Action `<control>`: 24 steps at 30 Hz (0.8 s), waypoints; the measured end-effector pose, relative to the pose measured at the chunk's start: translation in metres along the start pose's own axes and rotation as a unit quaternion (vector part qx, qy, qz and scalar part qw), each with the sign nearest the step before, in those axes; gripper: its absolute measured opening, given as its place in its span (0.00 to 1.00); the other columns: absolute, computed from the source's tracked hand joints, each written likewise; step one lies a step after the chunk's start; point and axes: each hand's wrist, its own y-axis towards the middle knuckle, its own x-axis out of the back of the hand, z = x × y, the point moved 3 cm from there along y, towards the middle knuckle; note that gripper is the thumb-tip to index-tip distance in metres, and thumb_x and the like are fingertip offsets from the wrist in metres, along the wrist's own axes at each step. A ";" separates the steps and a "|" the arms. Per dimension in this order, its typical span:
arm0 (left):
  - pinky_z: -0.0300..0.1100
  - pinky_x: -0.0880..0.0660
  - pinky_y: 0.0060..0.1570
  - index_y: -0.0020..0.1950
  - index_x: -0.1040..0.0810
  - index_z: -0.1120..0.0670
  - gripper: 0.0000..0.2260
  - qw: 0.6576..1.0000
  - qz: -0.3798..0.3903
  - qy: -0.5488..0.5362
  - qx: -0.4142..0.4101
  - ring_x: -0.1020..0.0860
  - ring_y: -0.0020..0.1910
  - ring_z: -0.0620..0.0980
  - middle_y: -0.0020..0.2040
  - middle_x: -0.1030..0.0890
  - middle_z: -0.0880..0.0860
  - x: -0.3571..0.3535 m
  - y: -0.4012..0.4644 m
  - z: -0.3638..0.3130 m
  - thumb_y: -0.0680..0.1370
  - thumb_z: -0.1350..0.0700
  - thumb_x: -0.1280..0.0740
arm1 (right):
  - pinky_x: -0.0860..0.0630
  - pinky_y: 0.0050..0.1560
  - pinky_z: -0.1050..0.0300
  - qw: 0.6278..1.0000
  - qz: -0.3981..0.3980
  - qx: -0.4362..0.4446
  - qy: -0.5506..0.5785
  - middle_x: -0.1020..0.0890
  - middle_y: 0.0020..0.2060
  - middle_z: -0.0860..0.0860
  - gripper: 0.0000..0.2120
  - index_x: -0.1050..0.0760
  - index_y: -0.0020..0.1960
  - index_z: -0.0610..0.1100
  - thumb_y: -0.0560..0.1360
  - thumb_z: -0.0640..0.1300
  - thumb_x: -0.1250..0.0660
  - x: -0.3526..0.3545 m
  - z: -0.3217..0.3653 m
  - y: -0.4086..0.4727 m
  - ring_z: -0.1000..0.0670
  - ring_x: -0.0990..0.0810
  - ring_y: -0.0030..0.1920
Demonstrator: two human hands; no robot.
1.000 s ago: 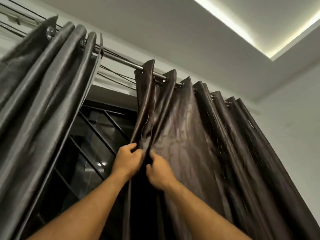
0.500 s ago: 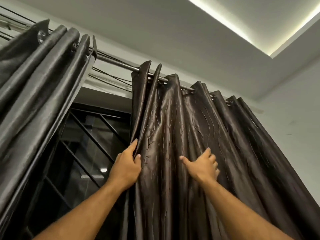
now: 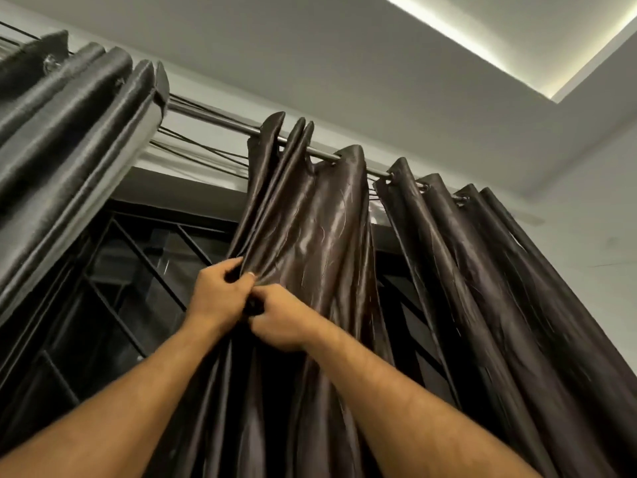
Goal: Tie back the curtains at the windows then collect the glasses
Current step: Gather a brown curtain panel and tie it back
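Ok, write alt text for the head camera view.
Both hands, the left hand and right hand, bunch the folds of a dark brown curtain hanging from a metal rod. A grey curtain hangs left of a dark barred window.

Metal curtain rod (image 3: 220, 116) slanting from 10 o'clock down toward 3 o'clock, under the ceiling. Hung on it by eyelets: dark right curtain (image 3: 448, 270), bunched in folds from centre out to 4 o'clock; grey left curtain (image 3: 69, 132), gathered at 9 to 10 o'clock.
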 end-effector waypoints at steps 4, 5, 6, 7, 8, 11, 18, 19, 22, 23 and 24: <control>0.41 0.25 0.63 0.73 0.25 0.55 0.24 0.995 0.025 0.082 -0.049 0.20 0.63 0.52 0.67 0.20 0.54 -0.020 -0.005 -0.007 0.77 0.65 0.36 | 0.22 0.64 0.43 0.976 -0.206 -0.063 0.044 0.15 0.55 0.50 0.23 0.16 0.59 0.48 0.72 0.61 0.30 0.052 -0.048 -0.025 0.51 0.17 0.57; 0.38 0.23 0.58 0.76 0.29 0.52 0.27 0.994 0.039 0.086 -0.057 0.19 0.58 0.50 0.68 0.22 0.50 -0.024 -0.006 -0.009 0.77 0.65 0.36 | 0.25 0.67 0.42 0.949 -0.295 -0.110 -0.010 0.19 0.60 0.51 0.29 0.19 0.63 0.50 0.70 0.68 0.32 0.071 -0.061 -0.033 0.49 0.21 0.62; 0.36 0.22 0.52 0.79 0.33 0.47 0.30 0.992 0.057 0.091 -0.065 0.18 0.54 0.50 0.69 0.24 0.46 -0.028 -0.008 -0.011 0.78 0.65 0.37 | 0.29 0.70 0.40 0.918 -0.349 -0.179 -0.054 0.25 0.67 0.48 0.36 0.26 0.70 0.50 0.69 0.71 0.32 0.087 -0.077 -0.040 0.46 0.25 0.67; 0.38 0.21 0.53 0.80 0.38 0.43 0.33 0.989 0.074 0.101 -0.076 0.18 0.55 0.52 0.71 0.28 0.45 -0.033 -0.011 -0.014 0.78 0.65 0.37 | 0.34 0.73 0.39 0.893 -0.367 -0.252 -0.064 0.31 0.72 0.45 0.44 0.34 0.76 0.47 0.69 0.71 0.30 0.101 -0.094 -0.047 0.41 0.31 0.72; 0.43 0.22 0.61 0.81 0.41 0.40 0.34 0.986 0.089 0.116 -0.084 0.21 0.64 0.54 0.76 0.32 0.46 -0.036 -0.013 -0.017 0.78 0.64 0.37 | 0.37 0.74 0.38 0.876 -0.360 -0.315 -0.056 0.36 0.76 0.41 0.50 0.42 0.80 0.44 0.69 0.70 0.28 0.110 -0.108 -0.051 0.38 0.35 0.75; 0.49 0.39 0.77 0.80 0.38 0.40 0.31 0.979 0.115 0.157 -0.061 0.38 0.79 0.54 0.81 0.40 0.55 -0.042 -0.011 -0.012 0.79 0.62 0.38 | 0.35 0.73 0.38 0.849 -0.324 -0.415 -0.046 0.33 0.75 0.38 0.47 0.45 0.80 0.40 0.73 0.57 0.26 0.122 -0.138 -0.060 0.36 0.33 0.74; 0.39 0.26 0.62 0.83 0.47 0.45 0.36 0.981 0.130 0.140 -0.037 0.22 0.63 0.46 0.73 0.28 0.46 -0.028 -0.014 -0.011 0.78 0.64 0.39 | 0.22 0.53 0.50 0.924 -0.243 -0.264 -0.131 0.17 0.58 0.41 0.13 0.22 0.60 0.41 0.77 0.42 0.33 0.095 -0.073 -0.037 0.38 0.18 0.59; 0.40 0.24 0.60 0.82 0.52 0.41 0.40 0.985 0.126 0.112 -0.030 0.20 0.58 0.46 0.69 0.26 0.44 -0.024 -0.013 -0.012 0.77 0.64 0.38 | 0.23 0.55 0.50 0.949 -0.196 -0.199 -0.147 0.17 0.59 0.40 0.13 0.22 0.60 0.41 0.77 0.41 0.34 0.079 -0.045 -0.019 0.37 0.19 0.60; 0.53 0.26 0.67 0.82 0.50 0.40 0.42 0.999 0.051 -0.003 0.007 0.20 0.63 0.50 0.66 0.20 0.48 -0.006 -0.004 0.003 0.74 0.59 0.33 | 0.25 0.56 0.48 0.982 -0.067 0.006 -0.176 0.18 0.58 0.37 0.12 0.22 0.60 0.38 0.77 0.36 0.35 0.039 0.033 0.027 0.35 0.20 0.60; 0.53 0.24 0.64 0.81 0.41 0.45 0.36 0.998 0.032 -0.032 0.033 0.19 0.60 0.52 0.62 0.18 0.51 0.001 -0.005 0.008 0.75 0.60 0.33 | 0.25 0.56 0.47 0.982 -0.055 0.030 -0.177 0.18 0.58 0.36 0.11 0.23 0.58 0.37 0.77 0.35 0.36 0.034 0.046 0.035 0.34 0.21 0.59; 0.53 0.21 0.59 0.77 0.31 0.49 0.28 0.997 0.024 -0.050 0.052 0.17 0.55 0.54 0.56 0.15 0.52 0.008 -0.006 0.012 0.77 0.62 0.33 | 0.25 0.55 0.47 0.984 -0.050 0.036 -0.169 0.18 0.57 0.36 0.11 0.23 0.58 0.37 0.77 0.35 0.37 0.030 0.049 0.039 0.34 0.21 0.59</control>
